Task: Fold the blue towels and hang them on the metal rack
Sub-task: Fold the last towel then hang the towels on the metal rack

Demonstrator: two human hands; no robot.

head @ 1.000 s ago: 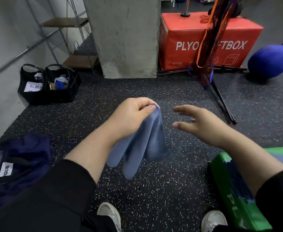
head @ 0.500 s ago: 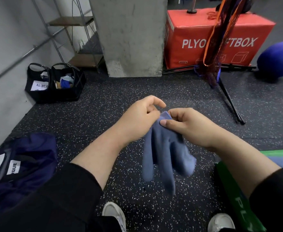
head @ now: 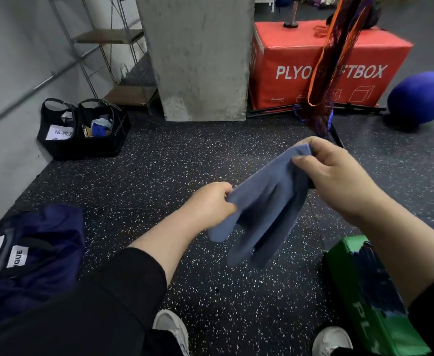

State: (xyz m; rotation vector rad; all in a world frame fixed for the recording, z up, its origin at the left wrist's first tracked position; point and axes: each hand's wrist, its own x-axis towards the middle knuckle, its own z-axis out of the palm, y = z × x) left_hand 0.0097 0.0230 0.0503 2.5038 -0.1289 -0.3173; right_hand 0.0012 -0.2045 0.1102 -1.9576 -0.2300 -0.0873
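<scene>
A blue towel hangs in the air between my hands, stretched slantwise with its loose folds drooping toward the floor. My left hand grips its lower left edge with curled fingers. My right hand pinches the upper right corner, higher and farther from me. A metal rack with wooden shelves stands against the wall at the far left, beside a concrete pillar.
Two black bags sit on the floor by the wall. A dark blue bag lies at my left, a green box at my right. A red plyo box, a stand with netting and a blue ball stand behind.
My hands have drawn apart: the right one lifted a corner up to the right, the left one slid down to the left, and the towel now stretches between them.
</scene>
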